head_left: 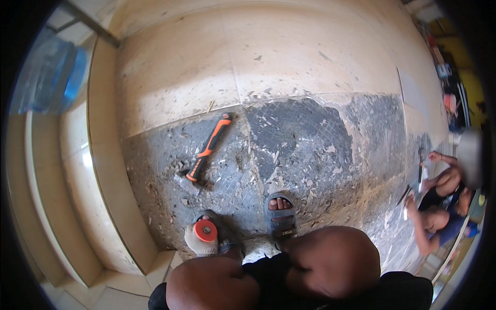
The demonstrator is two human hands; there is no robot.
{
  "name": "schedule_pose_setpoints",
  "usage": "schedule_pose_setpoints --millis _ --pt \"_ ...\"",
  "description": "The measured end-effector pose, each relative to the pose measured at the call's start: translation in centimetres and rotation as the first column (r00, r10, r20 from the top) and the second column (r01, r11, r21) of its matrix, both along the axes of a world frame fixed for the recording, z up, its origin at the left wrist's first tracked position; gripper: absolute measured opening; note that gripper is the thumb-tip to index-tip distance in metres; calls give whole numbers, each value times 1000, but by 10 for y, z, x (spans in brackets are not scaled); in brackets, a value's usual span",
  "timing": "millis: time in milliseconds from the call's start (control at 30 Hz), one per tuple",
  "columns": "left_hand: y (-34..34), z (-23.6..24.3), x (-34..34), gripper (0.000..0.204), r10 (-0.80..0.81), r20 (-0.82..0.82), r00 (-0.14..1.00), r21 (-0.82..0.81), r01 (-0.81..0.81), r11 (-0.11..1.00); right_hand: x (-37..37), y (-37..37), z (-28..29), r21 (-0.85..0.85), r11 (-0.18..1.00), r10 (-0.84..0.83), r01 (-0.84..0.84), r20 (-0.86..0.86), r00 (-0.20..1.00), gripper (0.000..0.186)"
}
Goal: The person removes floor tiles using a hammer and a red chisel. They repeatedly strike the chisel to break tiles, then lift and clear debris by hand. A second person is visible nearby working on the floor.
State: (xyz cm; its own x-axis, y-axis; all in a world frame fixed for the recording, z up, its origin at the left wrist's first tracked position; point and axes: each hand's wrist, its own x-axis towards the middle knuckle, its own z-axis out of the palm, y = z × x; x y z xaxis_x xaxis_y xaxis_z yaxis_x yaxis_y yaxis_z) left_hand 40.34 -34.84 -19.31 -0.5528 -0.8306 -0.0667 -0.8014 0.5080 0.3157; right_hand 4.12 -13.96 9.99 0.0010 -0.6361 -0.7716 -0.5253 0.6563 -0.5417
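Note:
My left hand (199, 243), in a pale glove, is closed on an upright object with a round red top (205, 230); its lower part is hidden by the hand. It is beside my sandalled left foot, below my knees in the picture's lower middle. A hammer (209, 147) with an orange and black handle lies just beyond, its metal head toward me, on rough grey floor (294, 144) strewn with chips and rubble. My right sandalled foot (280, 214) stands to the right. My right hand is not visible.
Pale tiles (175, 57) border the rough patch at the far side. Tiled steps (103, 196) rise along the left, with a blue water jug (46, 77) above them. At right, another person (439, 206) sits low with tools in hand, near assorted clutter (449, 88) along the edge.

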Motion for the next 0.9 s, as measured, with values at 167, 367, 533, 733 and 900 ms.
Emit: schedule_pose_setpoints --millis 167,367,533,733,900 --pt "-11 -1 7 18 -53 12 999 4 53 999 -16 53 -109 198 964 -111 176 -303 947 27" --pt "-26 2 9 17 -104 24 994 -1 104 995 12 -136 -253 -811 515 -205 -278 -431 879 26" --pt "-37 5 4 17 -137 39 990 10 136 991 56 -255 -334 -583 403 45 -706 -757 652 26" --pt "-46 2 0 17 -179 40 983 34 178 984 65 -258 -360 -579 529 12 -620 -725 688 22" --pt "-56 1 -2 16 -217 10 976 49 217 975 38 -186 -301 -487 850 17 -200 -355 935 12"
